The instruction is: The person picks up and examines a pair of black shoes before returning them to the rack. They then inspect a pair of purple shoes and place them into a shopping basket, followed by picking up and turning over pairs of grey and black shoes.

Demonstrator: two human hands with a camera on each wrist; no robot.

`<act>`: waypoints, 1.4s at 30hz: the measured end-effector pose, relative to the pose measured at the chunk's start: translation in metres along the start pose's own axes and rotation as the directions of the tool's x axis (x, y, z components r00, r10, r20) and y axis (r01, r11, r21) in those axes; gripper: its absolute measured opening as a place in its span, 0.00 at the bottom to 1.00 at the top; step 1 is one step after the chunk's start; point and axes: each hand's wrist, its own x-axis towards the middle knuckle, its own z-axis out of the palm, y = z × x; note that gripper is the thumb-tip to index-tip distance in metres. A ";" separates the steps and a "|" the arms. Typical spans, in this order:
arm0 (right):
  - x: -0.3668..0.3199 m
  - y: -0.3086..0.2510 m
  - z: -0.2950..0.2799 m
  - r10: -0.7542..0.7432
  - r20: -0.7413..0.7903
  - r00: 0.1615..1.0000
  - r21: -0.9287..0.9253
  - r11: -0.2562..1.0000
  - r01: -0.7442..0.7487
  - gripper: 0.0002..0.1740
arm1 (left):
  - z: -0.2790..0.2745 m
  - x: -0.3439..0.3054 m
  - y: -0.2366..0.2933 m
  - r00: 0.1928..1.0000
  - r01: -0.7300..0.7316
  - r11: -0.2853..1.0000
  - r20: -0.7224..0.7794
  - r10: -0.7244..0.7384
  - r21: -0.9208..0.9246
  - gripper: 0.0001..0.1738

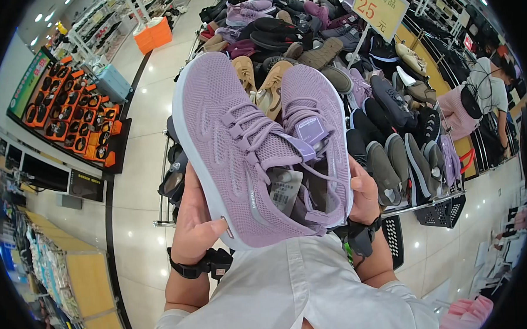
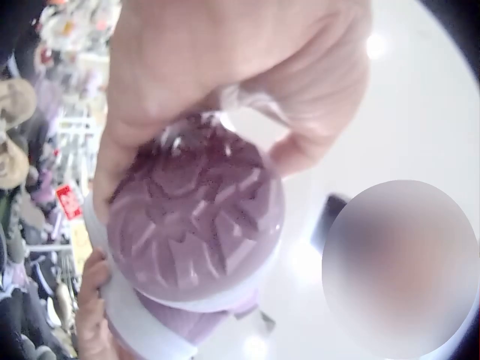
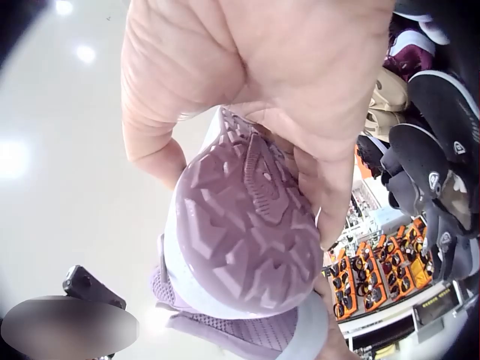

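Observation:
A pair of lilac lace-up sneakers with white midsoles is held up before the chest, toes pointing away. My left hand (image 1: 198, 217) grips the left sneaker (image 1: 215, 137) at its outer side, thumb near the heel. The right sneaker (image 1: 314, 103) is in my right hand (image 1: 363, 189), thumb on its outer edge. The two overlap at the heels, and a tag (image 1: 285, 190) with a barcode shows inside the left one. In the left wrist view a patterned purple sole (image 2: 199, 217) faces the camera. A similar lugged sole (image 3: 240, 225) fills the right wrist view.
Beyond lies a rack heaped with shoes (image 1: 281, 31), under a yellow price sign (image 1: 380, 9). Its metal rail (image 1: 418, 206) runs along the front. Orange trays (image 1: 73, 114) of belts stand at left, and a person in a pink skirt (image 1: 458, 112) is at right.

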 end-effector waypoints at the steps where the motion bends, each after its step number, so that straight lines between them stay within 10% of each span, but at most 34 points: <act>1: 0.000 0.000 0.001 0.002 0.000 1.000 0.000 1.000 -0.002 0.56 | 0.000 0.000 0.000 1.000 0.000 1.000 -0.002 0.000 0.000 0.68; 42: -0.002 0.000 0.006 0.011 -0.140 0.990 -0.201 0.979 -0.039 0.62 | 0.001 0.005 -0.009 0.999 -0.027 0.998 0.043 0.024 0.058 0.71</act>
